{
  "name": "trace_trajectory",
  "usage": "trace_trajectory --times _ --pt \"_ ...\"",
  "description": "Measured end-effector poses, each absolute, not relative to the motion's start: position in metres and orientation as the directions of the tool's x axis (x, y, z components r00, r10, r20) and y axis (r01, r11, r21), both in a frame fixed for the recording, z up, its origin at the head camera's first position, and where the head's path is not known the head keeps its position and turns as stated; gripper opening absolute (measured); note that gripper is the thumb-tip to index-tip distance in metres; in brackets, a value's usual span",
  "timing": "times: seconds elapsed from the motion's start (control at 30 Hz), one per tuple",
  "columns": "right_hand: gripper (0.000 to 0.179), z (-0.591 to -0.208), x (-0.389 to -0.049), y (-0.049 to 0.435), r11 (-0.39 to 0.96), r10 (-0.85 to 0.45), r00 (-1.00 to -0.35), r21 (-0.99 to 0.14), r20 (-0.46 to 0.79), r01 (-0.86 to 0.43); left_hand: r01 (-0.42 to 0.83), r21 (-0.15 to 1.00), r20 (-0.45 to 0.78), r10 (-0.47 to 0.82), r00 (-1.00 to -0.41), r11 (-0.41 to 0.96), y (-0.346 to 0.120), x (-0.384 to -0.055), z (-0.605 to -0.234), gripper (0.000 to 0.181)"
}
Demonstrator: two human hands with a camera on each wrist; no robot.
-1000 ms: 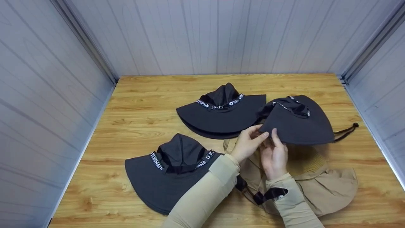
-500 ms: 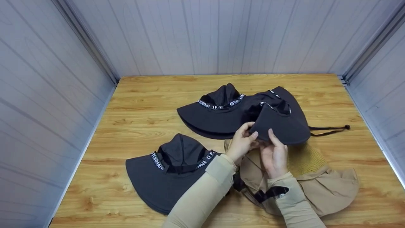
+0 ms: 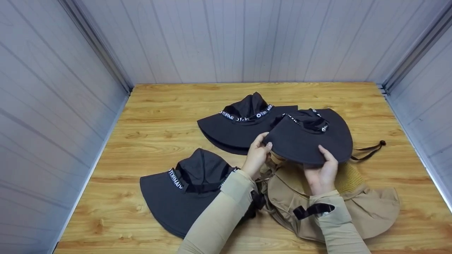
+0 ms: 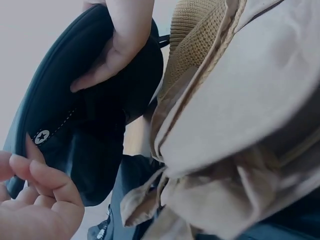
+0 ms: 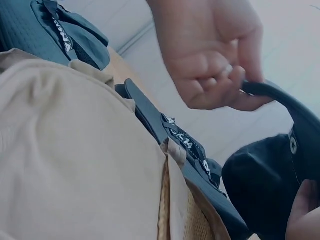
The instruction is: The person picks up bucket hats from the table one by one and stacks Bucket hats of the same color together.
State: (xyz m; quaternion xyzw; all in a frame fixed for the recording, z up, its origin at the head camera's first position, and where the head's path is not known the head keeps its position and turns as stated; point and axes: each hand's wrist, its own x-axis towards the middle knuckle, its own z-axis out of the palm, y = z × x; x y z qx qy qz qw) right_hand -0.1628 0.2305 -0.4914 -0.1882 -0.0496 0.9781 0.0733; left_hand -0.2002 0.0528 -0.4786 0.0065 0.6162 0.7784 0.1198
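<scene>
My left hand (image 3: 257, 157) pinches the left edge of a dark bucket hat's (image 3: 303, 146) brim between thumb and fingers. On the brim's near side my right hand (image 3: 323, 173) grips it, thumb on top and fingers underneath. The hat is held above the table with its inner band, printed in white letters, facing up; a black cord (image 3: 369, 151) trails off to the right. Seen in the left wrist view, the right fingers (image 4: 92, 77) lie against the brim's underside. A tan hat (image 3: 370, 211) with a yellowish mesh part lies below both hands, partly covered by the right forearm.
Behind the held hat lies another dark hat (image 3: 243, 132), partly overlapped by it. At the left front a further dark hat (image 3: 169, 201) rests on the wooden table (image 3: 106, 225), partly behind the left sleeve. Pale panel walls (image 3: 226, 42) close off the back and sides.
Both hands have moved apart along the brim, the left toward the left and the right toward the right. The held hat's brim folded inward, then spread wider again.
</scene>
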Motion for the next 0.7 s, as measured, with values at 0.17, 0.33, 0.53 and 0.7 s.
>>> trace_trajectory --times 0.17,0.33,0.53,0.7 --pt "0.037 -0.492 -0.163 0.231 -0.984 0.160 -0.902 -0.135 -0.401 -0.114 -0.194 0.950 -0.154 0.175 -0.972 -0.244 0.048 -0.200 -0.483 0.034" --pt "0.043 -0.492 -0.163 0.229 -0.983 0.149 -0.911 -0.155 -0.384 -0.096 -0.227 0.934 -0.195 0.137 -0.971 -0.275 0.046 -0.199 -0.483 0.035" --pt "0.045 -0.490 -0.162 0.225 -0.978 0.168 -0.924 -0.173 -0.343 -0.113 -0.239 0.871 -0.204 0.127 -0.971 -0.429 0.046 -0.195 -0.486 0.031" --pt "0.050 -0.487 -0.161 0.221 -0.977 0.175 -0.926 -0.179 -0.333 -0.120 -0.229 0.808 -0.183 0.139 -0.973 -0.543 0.048 -0.192 -0.487 0.028"
